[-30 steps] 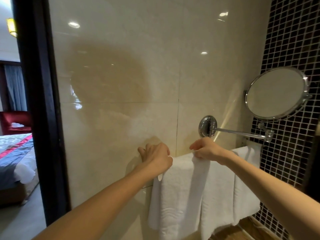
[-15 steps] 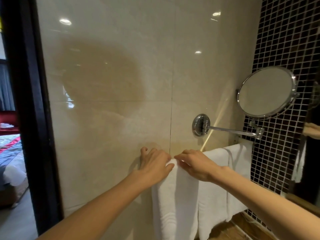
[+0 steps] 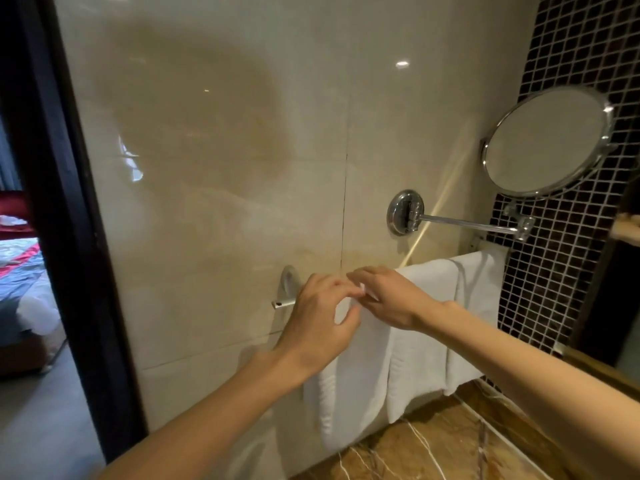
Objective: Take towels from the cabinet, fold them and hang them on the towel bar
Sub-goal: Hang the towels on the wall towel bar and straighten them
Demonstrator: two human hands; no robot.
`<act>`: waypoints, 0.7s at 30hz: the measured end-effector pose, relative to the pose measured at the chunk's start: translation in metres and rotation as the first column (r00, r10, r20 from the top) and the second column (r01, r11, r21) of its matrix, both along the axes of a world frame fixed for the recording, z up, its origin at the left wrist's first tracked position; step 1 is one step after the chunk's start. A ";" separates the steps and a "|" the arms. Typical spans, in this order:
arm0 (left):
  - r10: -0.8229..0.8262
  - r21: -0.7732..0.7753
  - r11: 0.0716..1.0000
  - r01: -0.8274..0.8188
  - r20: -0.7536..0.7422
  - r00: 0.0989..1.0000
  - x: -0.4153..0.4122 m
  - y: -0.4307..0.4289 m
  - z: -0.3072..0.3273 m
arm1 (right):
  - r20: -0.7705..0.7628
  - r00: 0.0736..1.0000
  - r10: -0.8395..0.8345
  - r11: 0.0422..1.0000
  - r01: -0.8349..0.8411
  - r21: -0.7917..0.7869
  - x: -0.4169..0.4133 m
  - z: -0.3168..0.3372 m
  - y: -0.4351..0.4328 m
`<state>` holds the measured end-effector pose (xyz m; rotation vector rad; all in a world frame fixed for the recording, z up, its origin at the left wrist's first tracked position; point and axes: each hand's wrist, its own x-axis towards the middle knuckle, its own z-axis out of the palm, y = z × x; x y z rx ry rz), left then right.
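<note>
Three white towels hang folded over the chrome towel bar (image 3: 283, 303) on the beige wall. My left hand (image 3: 320, 322) is at the top left corner of the left towel (image 3: 353, 379), fingers curled over its fold and thumb in front. Just to the right, the fingertips of my right hand (image 3: 393, 301) pinch the same towel's top edge. The two hands nearly touch. The middle towel (image 3: 420, 344) and right towel (image 3: 481, 289) hang free. Only the bar's left end and its ring mount show.
A round chrome mirror (image 3: 545, 142) on a swing arm (image 3: 467, 223) juts out above the towels. Dark mosaic tiles (image 3: 571, 46) cover the right wall. A brown marble counter (image 3: 433, 445) lies below. A black door frame (image 3: 62, 220) at left opens onto a bedroom.
My right hand slid left along the towel's top until it met my left hand. My left hand shifted right, off the bar's end, which now shows.
</note>
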<state>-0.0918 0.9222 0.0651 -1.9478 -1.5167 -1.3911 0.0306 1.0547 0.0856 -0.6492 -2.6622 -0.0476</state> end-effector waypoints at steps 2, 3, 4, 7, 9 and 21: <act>-0.055 -0.020 0.998 0.056 0.032 0.998 0.004 -0.008 -0.013 | -0.007 1.000 0.001 1.000 -0.001 0.024 -0.002 -0.001 -0.002; -0.068 -0.040 0.997 0.070 0.045 0.997 0.005 -0.011 -0.020 | -0.011 1.000 0.007 0.999 -0.006 0.033 -0.004 -0.001 -0.003; -0.075 -0.066 0.995 0.079 0.056 0.996 0.005 -0.014 -0.027 | -0.011 1.000 0.012 0.999 -0.011 0.040 -0.006 -0.002 -0.005; -0.072 -0.148 0.985 0.083 0.081 0.994 0.006 -0.017 -0.049 | -0.004 1.000 0.009 0.999 -0.009 0.043 -0.011 -0.005 -0.010; -0.054 -0.175 0.982 0.071 0.100 0.994 0.005 -0.017 -0.061 | -0.008 1.000 -0.006 0.999 0.006 0.036 -0.013 -0.006 -0.013; 0.364 -0.560 0.828 -0.001 0.538 0.760 -0.011 -0.023 -0.186 | -0.161 0.985 -0.055 0.998 0.054 -0.012 -0.017 -0.023 -0.013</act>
